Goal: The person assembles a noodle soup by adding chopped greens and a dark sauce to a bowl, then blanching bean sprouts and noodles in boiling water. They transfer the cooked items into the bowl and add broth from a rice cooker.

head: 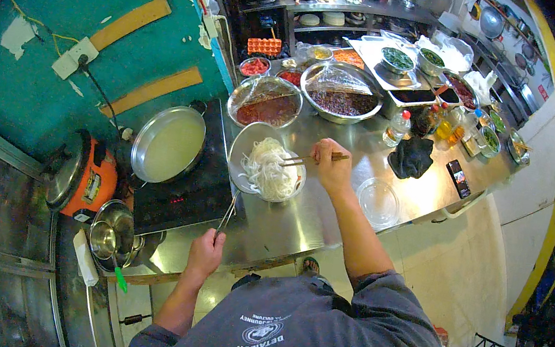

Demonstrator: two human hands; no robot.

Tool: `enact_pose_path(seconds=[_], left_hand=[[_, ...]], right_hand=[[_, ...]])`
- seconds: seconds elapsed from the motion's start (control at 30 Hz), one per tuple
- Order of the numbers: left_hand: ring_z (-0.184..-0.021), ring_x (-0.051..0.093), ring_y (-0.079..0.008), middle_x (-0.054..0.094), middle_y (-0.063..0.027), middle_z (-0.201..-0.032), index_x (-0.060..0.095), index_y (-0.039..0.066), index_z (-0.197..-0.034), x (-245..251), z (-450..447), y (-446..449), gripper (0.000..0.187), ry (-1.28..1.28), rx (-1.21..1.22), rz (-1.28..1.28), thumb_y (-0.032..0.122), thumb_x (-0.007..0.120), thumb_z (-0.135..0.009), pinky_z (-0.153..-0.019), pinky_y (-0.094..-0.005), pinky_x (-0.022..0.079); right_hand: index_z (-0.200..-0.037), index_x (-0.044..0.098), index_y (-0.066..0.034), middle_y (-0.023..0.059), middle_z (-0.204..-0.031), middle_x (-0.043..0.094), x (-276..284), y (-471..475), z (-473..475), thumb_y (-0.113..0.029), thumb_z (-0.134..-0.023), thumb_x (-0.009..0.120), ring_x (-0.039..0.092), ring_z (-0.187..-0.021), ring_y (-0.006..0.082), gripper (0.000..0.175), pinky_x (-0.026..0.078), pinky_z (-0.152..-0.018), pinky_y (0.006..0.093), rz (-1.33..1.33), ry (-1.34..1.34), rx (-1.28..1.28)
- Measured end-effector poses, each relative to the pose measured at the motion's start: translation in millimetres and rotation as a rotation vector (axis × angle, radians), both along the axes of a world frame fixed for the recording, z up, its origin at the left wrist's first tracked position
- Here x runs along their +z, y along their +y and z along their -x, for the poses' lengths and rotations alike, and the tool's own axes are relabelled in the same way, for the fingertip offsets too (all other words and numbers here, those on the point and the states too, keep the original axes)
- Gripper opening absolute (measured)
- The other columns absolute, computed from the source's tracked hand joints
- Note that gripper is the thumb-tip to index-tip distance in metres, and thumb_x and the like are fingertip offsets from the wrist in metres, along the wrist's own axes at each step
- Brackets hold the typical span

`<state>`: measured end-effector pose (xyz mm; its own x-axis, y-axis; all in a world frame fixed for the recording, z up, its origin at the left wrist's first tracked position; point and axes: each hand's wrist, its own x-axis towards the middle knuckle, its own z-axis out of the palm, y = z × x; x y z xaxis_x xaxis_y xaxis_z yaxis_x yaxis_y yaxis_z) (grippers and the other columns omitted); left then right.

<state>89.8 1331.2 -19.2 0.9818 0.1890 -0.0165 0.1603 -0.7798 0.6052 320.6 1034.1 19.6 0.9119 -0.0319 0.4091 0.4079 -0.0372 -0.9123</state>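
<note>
My left hand grips the wire handle of a metal mesh strainer, which is tilted over a round bowl on the steel counter. White noodles lie partly in the strainer and partly over the bowl, hiding most of the bowl's inside. In my right hand is a pair of wooden chopsticks, their tips at the noodles. Left of the strainer, a pot of cloudy liquid sits on a black induction cooktop. A clear plastic lid lies on the counter to the right.
Behind the bowl stand two large metal bowls of dark red food, partly under plastic film. Bottles, a black cloth and a phone occupy the right side. An orange cooker and a green-handled ladle are at left.
</note>
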Motion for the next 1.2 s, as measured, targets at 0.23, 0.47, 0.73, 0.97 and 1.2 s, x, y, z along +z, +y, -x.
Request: enact_pose_path(seconds=[0.23,0.47,0.73,0.97,1.2], left_hand=[[-0.074,0.061,-0.0510,0.063,-0.0270,-0.074,0.055,0.003,-0.091,-5.5,0.0,-0.1,0.030,-0.009,0.007,-0.011,0.031,0.055,-0.102,-0.061,-0.0575,0.044],[-0.074,0.061,-0.0515,0.063,-0.0276,-0.075,0.055,0.003,-0.090,-5.3,-3.8,2.1,0.031,-0.004,0.019,-0.051,0.032,0.055,-0.102,-0.061,-0.0581,0.045],[-0.074,0.061,-0.0517,0.063,-0.0277,-0.076,0.056,0.003,-0.091,2.9,-4.2,1.9,0.031,0.036,0.027,-0.077,0.032,0.055,-0.102,-0.061,-0.0585,0.045],[-0.073,0.062,-0.0505,0.064,-0.0267,-0.075,0.057,0.003,-0.092,12.6,-3.6,-1.0,0.030,0.017,0.023,-0.111,0.031,0.055,-0.102,-0.061,-0.0573,0.047],[-0.072,0.063,-0.0498,0.064,-0.0259,-0.075,0.057,0.004,-0.092,17.3,-3.7,0.0,0.029,-0.037,0.010,-0.107,0.030,0.055,-0.103,-0.061,-0.0570,0.047]], right_hand=[[-0.074,0.060,-0.0012,0.0024,-0.065,0.058,17.0,-0.9,-5.3,-0.034,-0.106,0.054,0.052,-0.062,0.0115,0.047,0.043,-0.058,0.0298,-0.070,-0.032,0.000],[-0.074,0.059,-0.0009,0.0032,-0.065,0.058,17.5,3.3,-16.9,-0.029,-0.107,0.052,0.052,-0.061,0.0130,0.044,0.042,-0.058,0.0314,-0.020,-0.051,-0.008],[-0.073,0.059,-0.0017,0.0033,-0.063,0.053,9.0,16.5,-25.2,-0.031,-0.106,0.053,0.049,-0.059,0.0143,0.044,0.041,-0.058,0.0326,0.000,-0.049,0.048],[-0.078,0.066,0.0008,0.0057,-0.065,0.063,17.3,24.0,-41.2,-0.036,-0.105,0.055,0.055,-0.061,0.0126,0.047,0.045,-0.059,0.0325,0.095,0.051,0.038],[-0.071,0.063,-0.0010,0.0016,-0.061,0.058,23.4,25.2,-39.1,-0.036,-0.106,0.056,0.050,-0.058,0.0114,0.050,0.043,-0.057,0.0324,0.045,0.095,0.114]])
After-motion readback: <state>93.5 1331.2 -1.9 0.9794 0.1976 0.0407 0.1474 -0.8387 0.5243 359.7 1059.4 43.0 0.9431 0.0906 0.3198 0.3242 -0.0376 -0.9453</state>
